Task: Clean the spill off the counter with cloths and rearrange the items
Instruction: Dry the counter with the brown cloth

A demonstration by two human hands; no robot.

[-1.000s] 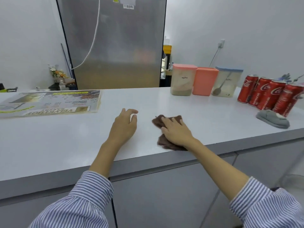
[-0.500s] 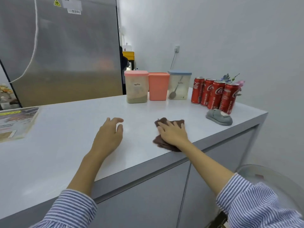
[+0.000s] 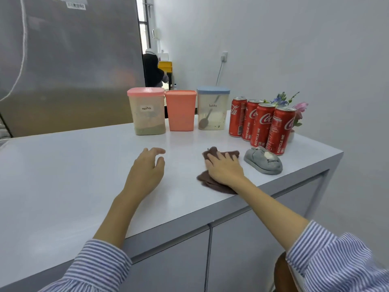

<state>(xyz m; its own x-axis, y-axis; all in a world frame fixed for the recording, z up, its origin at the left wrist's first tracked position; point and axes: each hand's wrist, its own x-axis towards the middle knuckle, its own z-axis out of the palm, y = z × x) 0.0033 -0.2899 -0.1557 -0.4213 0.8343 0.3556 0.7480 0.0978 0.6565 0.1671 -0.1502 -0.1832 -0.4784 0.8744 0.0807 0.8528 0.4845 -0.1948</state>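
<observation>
Head view of a white counter (image 3: 73,165) with two bare forearms in striped sleeves reaching onto it. The right hand (image 3: 225,167) lies palm-down on a brown cloth (image 3: 210,180), fingers spread apart and pressed flat rather than curled around the fabric; the cloth protrudes beyond the fingertips at 12 o'clock and under the wrist at 7 o'clock, near the counter's front edge. The left hand (image 3: 146,171) rests at 9 o'clock of the cloth, well apart from it, fingers loosely parted and slightly curled, thumb separated, holding nothing; whether its palm touches the surface cannot be told. A bunched grey cloth (image 3: 263,163) sits just beside the brown one at 3 o'clock. At 1 o'clock of the grey cloth stand four red cans (image 3: 263,125) in a close diagonal row, the nearest can touching or nearly touching it. Behind the hands, at 12 o'clock, three upright canisters stand in line: a pink-lidded canister (image 3: 146,111) labelled "mocha", an opaque coral canister (image 3: 181,110), and a blue-lidded canister (image 3: 212,108) labelled "latte" with a spoon inside. Flowers (image 3: 294,104) show behind the cans. No spill is discernible on the visible surface
</observation>
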